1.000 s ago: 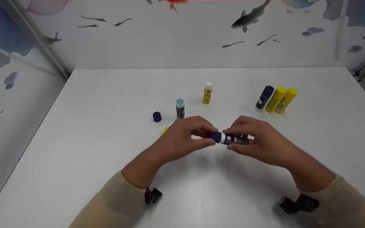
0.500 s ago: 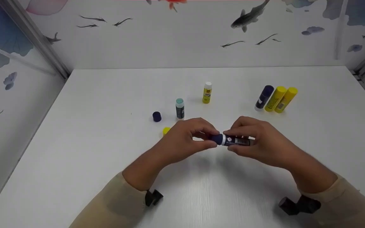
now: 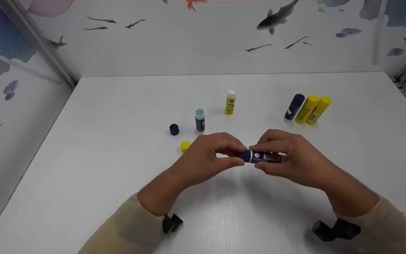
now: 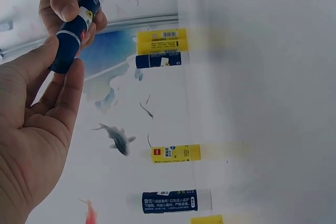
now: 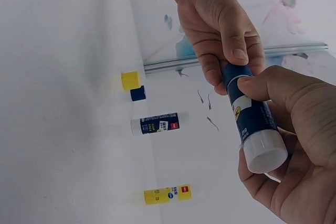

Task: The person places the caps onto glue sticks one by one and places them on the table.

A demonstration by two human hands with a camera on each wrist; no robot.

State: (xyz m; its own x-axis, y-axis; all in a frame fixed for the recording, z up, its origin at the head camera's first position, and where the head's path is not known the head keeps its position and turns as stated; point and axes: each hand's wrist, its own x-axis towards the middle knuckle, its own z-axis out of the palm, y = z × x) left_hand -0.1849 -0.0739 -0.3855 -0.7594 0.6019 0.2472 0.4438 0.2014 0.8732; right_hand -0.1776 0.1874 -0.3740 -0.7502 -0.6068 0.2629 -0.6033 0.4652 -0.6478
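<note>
The left hand pinches the cap and the right hand grips the barrel of a navy glue stick, above the table, well in from its far edge.

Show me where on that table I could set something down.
Most room: the left side of the table, left of the loose navy cap. More: between the white-topped glue stick and the row of three sticks. Crowded: around the yellow cap, teal-topped stick and left hand.

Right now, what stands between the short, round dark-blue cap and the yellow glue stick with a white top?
An upright dark-blue glue stick with a pale green top stands there; the head and right wrist views show it.
</note>
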